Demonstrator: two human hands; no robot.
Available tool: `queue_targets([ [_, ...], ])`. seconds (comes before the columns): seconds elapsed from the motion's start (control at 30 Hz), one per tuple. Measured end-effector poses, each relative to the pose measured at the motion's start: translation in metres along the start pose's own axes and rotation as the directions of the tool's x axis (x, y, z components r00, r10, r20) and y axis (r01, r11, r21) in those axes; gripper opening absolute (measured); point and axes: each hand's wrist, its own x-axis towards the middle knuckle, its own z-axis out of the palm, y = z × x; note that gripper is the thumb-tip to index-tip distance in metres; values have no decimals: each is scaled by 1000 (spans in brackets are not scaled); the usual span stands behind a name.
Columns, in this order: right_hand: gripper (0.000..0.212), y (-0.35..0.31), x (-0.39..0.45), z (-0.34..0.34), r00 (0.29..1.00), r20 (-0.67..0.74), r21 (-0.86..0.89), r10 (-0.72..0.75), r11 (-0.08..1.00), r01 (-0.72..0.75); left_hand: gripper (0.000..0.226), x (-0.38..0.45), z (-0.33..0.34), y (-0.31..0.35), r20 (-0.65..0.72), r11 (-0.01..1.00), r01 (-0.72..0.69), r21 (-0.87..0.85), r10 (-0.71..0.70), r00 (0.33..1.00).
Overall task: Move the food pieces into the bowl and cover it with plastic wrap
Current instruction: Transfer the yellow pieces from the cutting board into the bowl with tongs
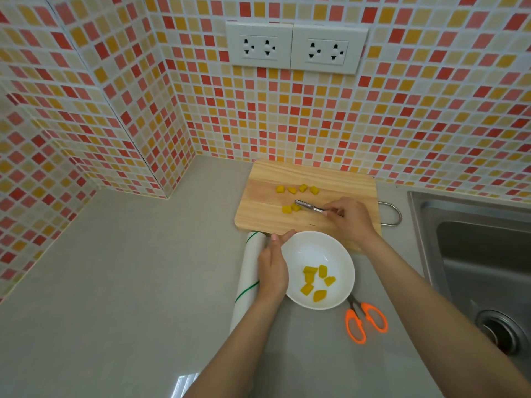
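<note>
A white bowl sits on the grey counter with several yellow food pieces in it. More yellow pieces lie on the wooden cutting board behind the bowl. My right hand pinches metal tongs, whose tips touch two pieces near the board's middle. My left hand rests flat against the bowl's left rim with straight fingers. A white roll of plastic wrap with green stripes lies just left of that hand.
Orange-handled scissors lie right of the bowl. A steel sink fills the right side. A metal loop handle juts from the board's right edge. Tiled walls with two sockets close off the back and left.
</note>
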Motion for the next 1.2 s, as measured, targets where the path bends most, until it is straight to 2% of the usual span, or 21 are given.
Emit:
queue_targets([
  [0.13, 22, 6, -8, -7, 1000, -11, -8, 18, 1000, -18, 48, -1, 0, 1, -5, 1000, -2, 17, 2, 1000],
  [0.3, 33, 8, 0, -5, 992, 96, -162, 77, 985, -60, 50, -3, 1, 1, -3, 1000, -3, 10, 3, 1000],
  [0.53, 24, -2, 2, 7, 998, 54, -181, 30, 983, -20, 50, -3, 1, 1, -5, 1000, 3, 4, -3, 1000],
  [0.6, 22, -4, -5, 0, 999, 36, -115, -2, 993, 6, 50, -2, 1, 0, -2, 1000, 3, 5, -3, 1000],
  [0.73, 18, -1, -43, -32, 994, 78, 134, -75, 989, 64, 50, 0, 0, -3, 12, 1000, -6, 5, 6, 1000],
  [0.87, 21, 7, -77, -55, 962, 255, 147, -93, 988, 56, 47, 2, -2, -3, 48, 1000, 1, -26, 0, 999],
  [0.93, 24, 8, -81, -59, 953, 289, 113, -88, 992, 57, 47, 3, -2, -3, 46, 1000, -4, -24, 5, 999],
  [1.1, 24, 4, -65, -60, 983, 169, 155, -65, 987, 38, 47, 1, 0, -4, 38, 1000, -19, -11, 20, 999],
  [1.2, 28, -2, -39, -44, 994, 112, 91, -17, 996, 7, 47, 1, 0, -3, 33, 1000, -19, -5, 20, 999],
])
